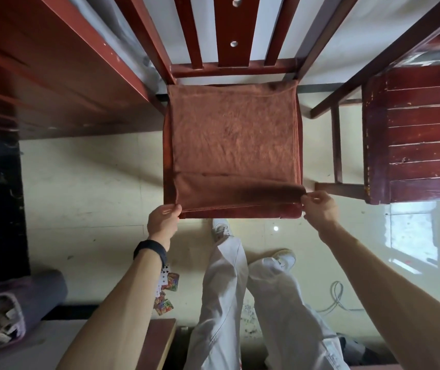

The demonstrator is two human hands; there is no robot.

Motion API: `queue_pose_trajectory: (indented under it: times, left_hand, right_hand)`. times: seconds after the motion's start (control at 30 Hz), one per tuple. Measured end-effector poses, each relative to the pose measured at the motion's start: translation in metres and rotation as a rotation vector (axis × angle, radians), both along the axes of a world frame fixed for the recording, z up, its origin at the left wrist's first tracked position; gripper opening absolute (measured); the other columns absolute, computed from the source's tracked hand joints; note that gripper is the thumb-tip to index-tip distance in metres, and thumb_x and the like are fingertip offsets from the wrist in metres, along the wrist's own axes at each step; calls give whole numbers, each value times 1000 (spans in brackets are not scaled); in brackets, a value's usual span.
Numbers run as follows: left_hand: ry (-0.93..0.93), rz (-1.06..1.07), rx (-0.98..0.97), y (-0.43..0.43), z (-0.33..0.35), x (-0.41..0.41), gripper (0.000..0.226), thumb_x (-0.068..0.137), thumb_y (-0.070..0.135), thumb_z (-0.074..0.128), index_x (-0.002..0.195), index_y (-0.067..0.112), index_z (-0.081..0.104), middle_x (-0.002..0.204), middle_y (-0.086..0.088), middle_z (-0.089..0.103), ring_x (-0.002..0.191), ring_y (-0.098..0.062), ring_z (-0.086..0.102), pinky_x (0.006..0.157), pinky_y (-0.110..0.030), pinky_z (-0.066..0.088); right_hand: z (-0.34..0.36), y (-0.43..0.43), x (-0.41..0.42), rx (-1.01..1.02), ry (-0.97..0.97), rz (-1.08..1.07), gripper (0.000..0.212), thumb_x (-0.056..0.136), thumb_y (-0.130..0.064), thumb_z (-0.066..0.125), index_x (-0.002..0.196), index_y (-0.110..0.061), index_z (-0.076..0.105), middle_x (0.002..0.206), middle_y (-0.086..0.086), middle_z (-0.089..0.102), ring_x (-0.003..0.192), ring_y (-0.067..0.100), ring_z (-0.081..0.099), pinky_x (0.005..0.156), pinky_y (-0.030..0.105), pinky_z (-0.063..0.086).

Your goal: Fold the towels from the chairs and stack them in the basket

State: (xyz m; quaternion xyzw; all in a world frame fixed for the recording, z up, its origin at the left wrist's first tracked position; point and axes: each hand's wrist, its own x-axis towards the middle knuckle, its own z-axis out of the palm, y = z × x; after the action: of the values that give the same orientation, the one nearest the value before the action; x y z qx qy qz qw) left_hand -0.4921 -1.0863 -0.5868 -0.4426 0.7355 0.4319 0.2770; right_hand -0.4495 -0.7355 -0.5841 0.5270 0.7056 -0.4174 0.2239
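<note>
Forearms (112, 316) come in from the bottom edge, either side of legs in white trousers (221, 303). Red wooden chair (231, 30) sits dead ahead, backrest on the far side, seat fully covered by a rust-brown towel (233, 137). Towel lies flat and about square as spread, so I can't call a long axis. Its sides run parallel to the seat edges, its far hem sits against the backrest, and one crease runs left-right near the front. Left hand (163, 220) pinches the near-left corner, thumb on top. Right hand (320, 209) pinches the near-right corner with curled fingertips. Both grips are at the seat's front edge, with the towel stretched between them. Second chair (424, 134) stands just beside on the right, a strip of floor (85, 182) between the two. Open floor to the left and in front of the seat, down to the feet. Small stuff: cable (337, 297) on the floor to the right, playing cards (166, 292) by the left forearm, black wristband (150, 251) on the left wrist.
</note>
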Motion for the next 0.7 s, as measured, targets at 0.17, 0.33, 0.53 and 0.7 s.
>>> queue_pose_trajectory:
  times: [0.17, 0.33, 0.53, 0.7]
  left_hand:
    - [67, -93, -199, 19, -20, 6, 18, 89, 29, 73, 102, 17, 73, 101, -4, 74, 98, -23, 68, 90, -29, 51]
    - [-9, -167, -293, 25, -20, 0, 16, 87, 28, 72, 95, 14, 71, 95, -5, 74, 94, -27, 67, 77, -26, 48]
    - [-237, -311, -321, 26, -21, -14, 29, 85, 33, 61, 95, 9, 73, 94, -13, 72, 90, -37, 67, 72, -33, 50]
    - [-192, -338, -268, 26, -17, -13, 23, 84, 30, 57, 79, 11, 69, 82, -9, 72, 81, -36, 68, 69, -36, 54]
  right_hand:
    - [-27, -10, 9, 85, -40, 75, 25, 90, -28, 63, 110, -14, 66, 98, 5, 72, 93, 30, 68, 87, 44, 57]
    - [-35, -19, 8, 135, -13, 24, 27, 91, -30, 65, 111, -17, 53, 91, 3, 68, 94, 31, 68, 88, 46, 56]
    - [-33, -16, 1, 180, -43, 60, 34, 86, -31, 69, 112, -12, 57, 96, 3, 67, 96, 29, 64, 91, 39, 52]
    - [-29, -14, -4, 159, -93, 109, 19, 85, -31, 68, 99, -18, 65, 96, 9, 72, 96, 32, 67, 87, 39, 54]
